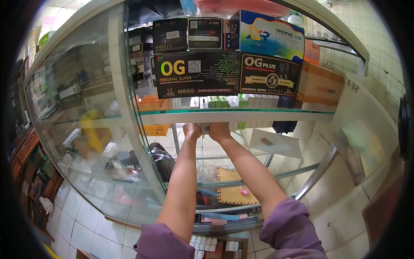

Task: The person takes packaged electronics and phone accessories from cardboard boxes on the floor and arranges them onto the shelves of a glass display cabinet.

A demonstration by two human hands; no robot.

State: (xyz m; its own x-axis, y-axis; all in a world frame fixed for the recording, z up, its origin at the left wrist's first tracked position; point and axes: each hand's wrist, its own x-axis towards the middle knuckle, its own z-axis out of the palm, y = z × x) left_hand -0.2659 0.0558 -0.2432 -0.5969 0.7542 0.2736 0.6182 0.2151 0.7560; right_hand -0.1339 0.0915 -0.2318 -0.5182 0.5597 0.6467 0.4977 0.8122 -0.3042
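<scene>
Both my arms reach into a glass display cabinet, under its middle glass shelf (pixel 241 115). My left hand (pixel 192 130) is closed just below the shelf's front edge, its fingers curled and partly hidden. Close to its right, my right hand (pixel 219 131) is also closed, with its fingertips out of sight. A pale bit of a small box (pixel 204 127) shows between the two hands. What exactly each hand grips is hidden. Behind the shelf edge stands a row of narrow white and green boxes (pixel 224 102), extending to both sides of my hands.
Above stand black OG boxes (pixel 198 74), a blue LCD box (pixel 271 34) and a brown carton (pixel 321 86). Glass panes flank the left side; a sliding door (pixel 366 125) stands at the right. Below are a brown envelope (pixel 235 185) and a black plastic bag (pixel 163 162).
</scene>
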